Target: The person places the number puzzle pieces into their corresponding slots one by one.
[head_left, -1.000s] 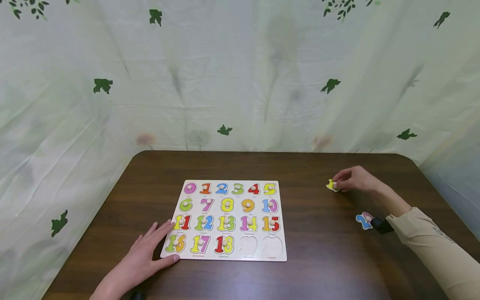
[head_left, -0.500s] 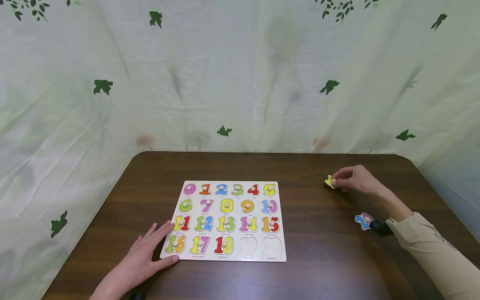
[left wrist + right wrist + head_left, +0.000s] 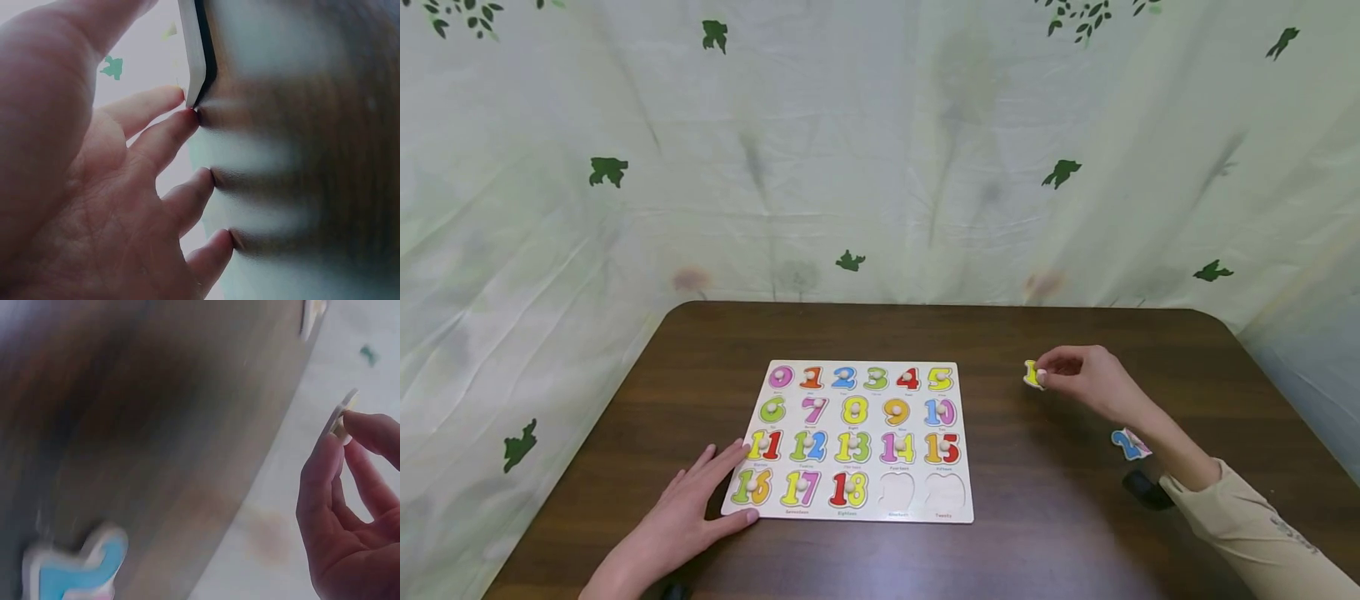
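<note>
A white wooden number puzzle board (image 3: pixel 874 510) lies on the table, filled with knobbed number pieces except for two vacant recesses at the lower right. My left hand (image 3: pixel 688 500) rests at its left edge, fingers spread, thumb at the lower corner. In the left wrist view two fingertips (image 3: pixel 190 115) meet the board's edge. My right hand (image 3: pixel 1093 383) pinches a puzzle piece (image 3: pixel 1031 374) by its knob between thumb and fingers; a yellow 1 shows, the rest is behind the fingers. The right wrist view has this piece (image 3: pixel 345 407) edge-on, raised off the table.
A blue-and-pink puzzle piece (image 3: pixel 1126 445) with a 2 lies on the table below my right wrist. A black wrist device (image 3: pixel 1147 490) sits by the right sleeve (image 3: pixel 1247 525). Behind the brown table (image 3: pixel 1015 329) hangs a pale curtain (image 3: pixel 880 167) with leaf prints.
My right hand has lifted the yellow-numbered puzzle piece and carried it left toward the board. The left hand stays at the board's edge.
</note>
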